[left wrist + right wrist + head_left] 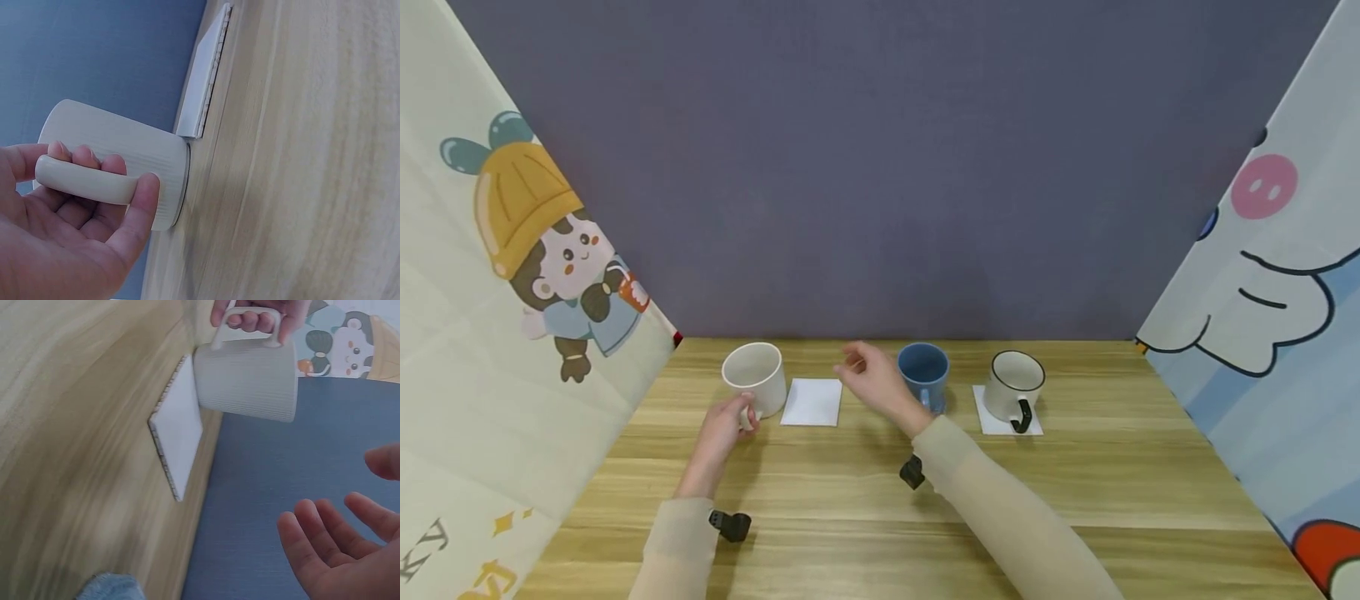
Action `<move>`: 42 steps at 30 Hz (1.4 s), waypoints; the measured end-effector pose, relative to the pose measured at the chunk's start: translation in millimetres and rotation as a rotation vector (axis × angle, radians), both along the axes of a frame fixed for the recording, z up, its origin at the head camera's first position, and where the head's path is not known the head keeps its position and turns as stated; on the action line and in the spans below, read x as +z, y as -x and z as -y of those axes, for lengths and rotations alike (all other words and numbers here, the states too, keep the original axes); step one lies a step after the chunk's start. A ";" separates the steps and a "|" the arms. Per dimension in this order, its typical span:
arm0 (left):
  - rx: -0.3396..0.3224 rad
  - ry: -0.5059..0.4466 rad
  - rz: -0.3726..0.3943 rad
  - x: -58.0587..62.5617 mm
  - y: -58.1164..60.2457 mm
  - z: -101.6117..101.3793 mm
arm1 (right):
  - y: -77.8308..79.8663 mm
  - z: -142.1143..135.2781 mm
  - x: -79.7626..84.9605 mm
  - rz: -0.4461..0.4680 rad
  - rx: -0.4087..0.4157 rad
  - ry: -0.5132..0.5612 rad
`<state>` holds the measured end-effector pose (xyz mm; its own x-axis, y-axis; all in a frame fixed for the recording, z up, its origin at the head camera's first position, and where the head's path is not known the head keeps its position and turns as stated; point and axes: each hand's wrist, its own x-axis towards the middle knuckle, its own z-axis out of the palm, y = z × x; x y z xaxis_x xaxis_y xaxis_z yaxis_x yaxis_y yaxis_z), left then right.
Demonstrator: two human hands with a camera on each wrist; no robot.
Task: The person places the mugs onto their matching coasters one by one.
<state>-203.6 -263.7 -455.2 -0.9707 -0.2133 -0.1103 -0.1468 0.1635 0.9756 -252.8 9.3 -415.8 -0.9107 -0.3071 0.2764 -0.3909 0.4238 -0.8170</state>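
Note:
A white mug (757, 379) stands upright at the left of the table, its ribbed lower wall showing in the left wrist view. My left hand (727, 432) grips this mug by its handle (87, 181), with fingers passed through the loop. Just right of the mug lies a square white coaster (812, 402). My right hand (880, 383) is raised between the coaster and a blue mug (923, 373), holding nothing. Its fingers (319, 534) are spread and slightly bent, thumb apart, in the right wrist view. The right hand and wrist partly cover the blue mug's left side in the head view.
A white mug with a black rim and black handle (1015, 387) sits on another white coaster (991, 422) at the right. Behind the wooden table (850, 533) rises a dark grey-blue panel (865, 167). Printed cloths hang at the left (460, 350) and right (1300, 333).

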 end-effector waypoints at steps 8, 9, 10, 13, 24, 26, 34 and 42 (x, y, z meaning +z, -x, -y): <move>-0.003 0.011 0.011 2.2 1.2 -1.4 | 10.2 4.6 -14.6 0.016 -0.005 -0.034; -0.001 0.010 0.013 2.4 1.6 -1.2 | 11.6 4.8 -16.5 0.019 -0.005 -0.038; 0.000 0.010 0.015 2.4 2.2 -0.8 | 13.1 5.0 -18.3 0.021 -0.004 -0.042; 0.000 0.010 0.019 2.0 4.0 0.2 | 17.0 5.9 -23.7 0.019 0.003 -0.049; 0.000 0.017 -0.009 2.7 2.9 -1.4 | 21.6 15.4 -43.8 0.102 0.035 -0.062; -0.002 0.017 -0.010 1.7 2.8 -1.9 | 22.2 16.7 -48.2 0.113 0.029 -0.065; -0.002 -0.011 0.013 6.1 -1.8 -5.6 | 23.0 20.8 -63.9 0.185 0.007 -0.046; 0.019 0.011 -0.005 -1.9 1.3 -3.1 | 24.5 26.7 -69.9 0.176 -0.004 -0.073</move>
<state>-205.0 -260.6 -457.2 -0.9671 -0.2326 -0.1026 -0.1447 0.1717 0.9745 -277.2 -17.4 -485.8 -0.9442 -0.3169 0.0896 -0.2428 0.4859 -0.8396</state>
